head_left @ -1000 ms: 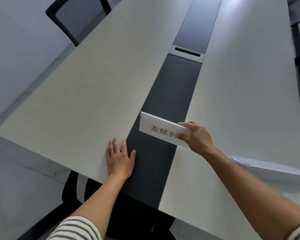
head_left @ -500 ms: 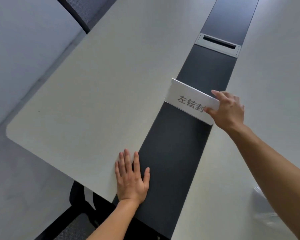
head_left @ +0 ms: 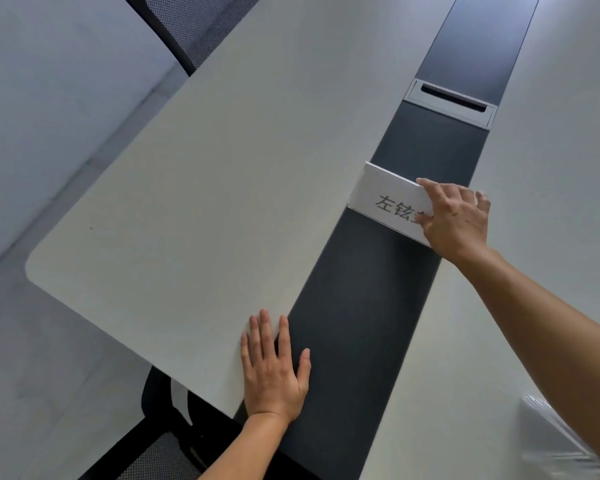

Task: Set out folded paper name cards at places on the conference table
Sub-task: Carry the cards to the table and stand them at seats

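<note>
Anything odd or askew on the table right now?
Only the name card: the right hand grips its right end and holds it across the dark centre strip, not at a table edge by a chair. Nothing spilled or damaged.

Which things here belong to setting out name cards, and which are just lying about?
In the job: card, gripped by the right hand; table; left hand, flat on it.
Lying about: chair; cable slot; wrapped bundle, contents unclear.

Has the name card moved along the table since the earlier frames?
Yes. The name card, gripped by the right hand, has gone farther up the dark centre strip, closer to the cable port.
</note>
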